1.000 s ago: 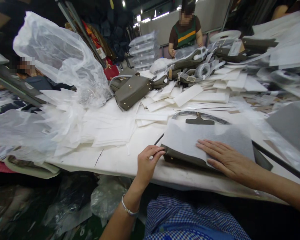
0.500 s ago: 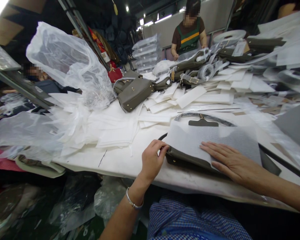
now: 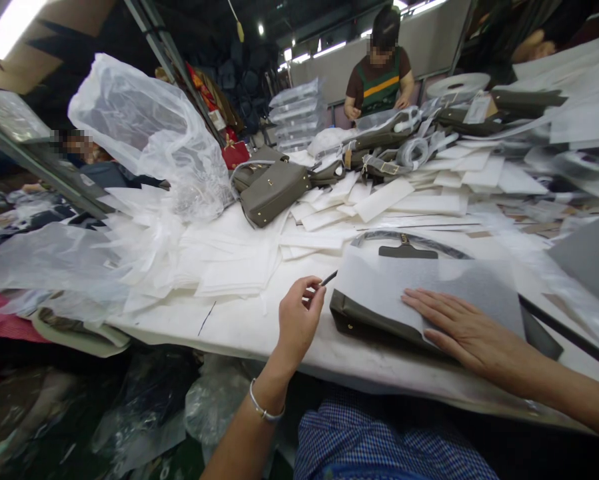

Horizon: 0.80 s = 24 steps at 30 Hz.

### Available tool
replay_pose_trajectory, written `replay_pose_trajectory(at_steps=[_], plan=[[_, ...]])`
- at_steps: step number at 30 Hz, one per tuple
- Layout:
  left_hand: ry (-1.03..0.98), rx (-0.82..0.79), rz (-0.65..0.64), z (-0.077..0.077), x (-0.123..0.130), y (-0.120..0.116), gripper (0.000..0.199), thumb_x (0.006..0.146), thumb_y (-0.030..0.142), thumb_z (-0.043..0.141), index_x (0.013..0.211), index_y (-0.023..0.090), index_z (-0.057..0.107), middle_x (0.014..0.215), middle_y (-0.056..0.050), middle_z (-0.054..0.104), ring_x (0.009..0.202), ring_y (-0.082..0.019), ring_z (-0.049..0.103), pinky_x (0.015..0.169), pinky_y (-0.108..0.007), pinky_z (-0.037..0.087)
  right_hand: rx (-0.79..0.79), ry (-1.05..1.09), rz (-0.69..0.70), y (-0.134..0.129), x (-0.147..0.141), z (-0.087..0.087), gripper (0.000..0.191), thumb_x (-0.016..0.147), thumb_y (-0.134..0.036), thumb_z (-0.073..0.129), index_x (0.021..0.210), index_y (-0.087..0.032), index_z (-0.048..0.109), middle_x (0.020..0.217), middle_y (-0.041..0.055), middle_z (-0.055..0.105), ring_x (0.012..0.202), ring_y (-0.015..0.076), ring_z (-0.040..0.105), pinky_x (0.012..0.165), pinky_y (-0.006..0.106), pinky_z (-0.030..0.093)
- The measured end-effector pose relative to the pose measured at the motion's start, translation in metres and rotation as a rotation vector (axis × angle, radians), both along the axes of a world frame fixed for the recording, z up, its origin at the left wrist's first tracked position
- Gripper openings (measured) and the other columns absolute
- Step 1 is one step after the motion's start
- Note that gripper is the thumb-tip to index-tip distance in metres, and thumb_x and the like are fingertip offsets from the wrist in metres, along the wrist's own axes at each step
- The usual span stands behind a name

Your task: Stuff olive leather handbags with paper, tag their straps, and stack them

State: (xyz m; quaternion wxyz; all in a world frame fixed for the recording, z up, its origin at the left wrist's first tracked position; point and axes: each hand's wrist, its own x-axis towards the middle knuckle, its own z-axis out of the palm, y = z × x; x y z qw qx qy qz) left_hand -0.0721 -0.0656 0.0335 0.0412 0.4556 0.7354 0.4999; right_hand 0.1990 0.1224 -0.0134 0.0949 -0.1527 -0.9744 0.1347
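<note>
An olive-brown handbag (image 3: 366, 322) lies on its side near the table's front edge. A thin white sheet (image 3: 379, 283) covers most of its upper face. My right hand (image 3: 472, 330) rests flat on this sheet with the fingers stretched out. Left of the bag, my left hand (image 3: 299, 320) pinches a narrow dark strap (image 3: 330, 277) between thumb and fingers; the strap's other end runs out of sight behind the sheet. Beyond the sheet, a wrapped handle (image 3: 419, 241) arches over a dark flap (image 3: 408, 253).
Another olive handbag (image 3: 274, 193) stands farther back beside a large clear plastic bag (image 3: 139, 127). White sheets (image 3: 229, 267) lie piled on the left, and folded white pieces (image 3: 384, 200) cover the middle back. Across the table works a person in a green apron (image 3: 379, 83).
My left hand has drawn slightly left, away from the bag's corner, and the strap now shows in its pinch. My right hand stays flat on the sheet.
</note>
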Motion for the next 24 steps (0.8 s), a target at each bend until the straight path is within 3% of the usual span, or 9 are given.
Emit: replay_pose_trajectory(at_steps=[3,7,10,13,15,18,21,24], plan=[[0.107,-0.031,-0.089,0.000,0.011,-0.003,0.015,0.097,0.029,0.056,0.096,0.023,0.069,0.098,-0.002,0.071,0.089,-0.016,0.066,0.072,-0.026,0.055,0.008,-0.006,0.005,-0.001,-0.001,0.001,0.062,0.100,-0.051,0.038,0.156,-0.044,0.014,0.161,-0.0033,0.032,0.145,0.0283,0.035,0.117,0.057,0.033],[0.399,-0.094,-0.159,-0.005,0.018,-0.006,0.022,0.096,0.030,0.056,0.113,0.022,0.069,0.115,-0.007,0.070,0.111,-0.022,0.062,0.096,-0.038,0.053,0.029,-0.007,0.001,-0.004,-0.003,0.004,0.061,0.100,-0.051,0.038,0.157,-0.042,0.015,0.161,-0.0018,0.031,0.145,0.0281,0.035,0.116,0.056,0.033],[0.564,-0.101,-0.142,0.000,0.024,-0.013,0.025,0.094,0.033,0.060,0.114,0.019,0.067,0.116,-0.009,0.071,0.107,-0.024,0.065,0.093,-0.041,0.055,0.044,-0.003,0.006,-0.007,-0.004,0.007,0.060,0.100,-0.050,0.039,0.156,-0.041,0.021,0.161,-0.0004,0.031,0.145,0.0282,0.035,0.116,0.054,0.033],[0.660,-0.003,-0.102,0.019,0.036,-0.020,0.013,0.094,0.027,0.061,0.103,0.022,0.068,0.106,-0.006,0.075,0.096,-0.021,0.069,0.090,-0.038,0.054,0.042,0.000,0.028,-0.010,-0.004,0.010,0.057,0.101,-0.048,0.039,0.156,-0.037,0.026,0.161,0.0023,0.031,0.146,0.0274,0.034,0.117,0.053,0.031],[0.723,0.039,-0.231,0.036,0.047,-0.015,0.017,0.094,0.028,0.062,0.109,0.023,0.066,0.111,-0.005,0.074,0.102,-0.020,0.068,0.099,-0.040,0.050,0.043,0.008,0.040,-0.011,-0.004,0.011,0.056,0.102,-0.046,0.039,0.155,-0.035,0.028,0.161,0.0046,0.031,0.146,0.0273,0.033,0.117,0.053,0.029],[0.876,-0.095,-0.590,0.049,0.056,0.011,0.047,0.094,0.041,0.062,0.136,0.023,0.051,0.138,-0.009,0.061,0.129,-0.025,0.056,0.116,-0.050,0.034,0.044,0.047,0.064,-0.010,-0.005,0.014,0.054,0.102,-0.044,0.040,0.154,-0.032,0.033,0.160,0.0068,0.034,0.146,0.0282,0.033,0.117,0.055,0.028],[0.972,-0.323,-0.779,0.041,0.053,0.042,0.068,0.091,0.043,0.065,0.149,0.022,0.036,0.150,-0.011,0.049,0.139,-0.028,0.045,0.116,-0.050,0.035,0.021,0.030,0.096,-0.005,-0.004,0.021,0.055,0.101,-0.046,0.041,0.153,-0.028,0.036,0.158,0.0088,0.036,0.145,0.0296,0.034,0.117,0.056,0.028],[1.018,-0.423,-0.798,0.020,0.043,0.054,0.066,0.093,0.035,0.062,0.151,0.024,0.032,0.153,-0.011,0.046,0.138,-0.027,0.047,0.114,-0.047,0.038,-0.007,-0.002,0.093,0.002,0.001,0.028,0.061,0.100,-0.051,0.042,0.154,-0.024,0.033,0.158,0.0104,0.036,0.145,0.0312,0.035,0.117,0.057,0.026]])
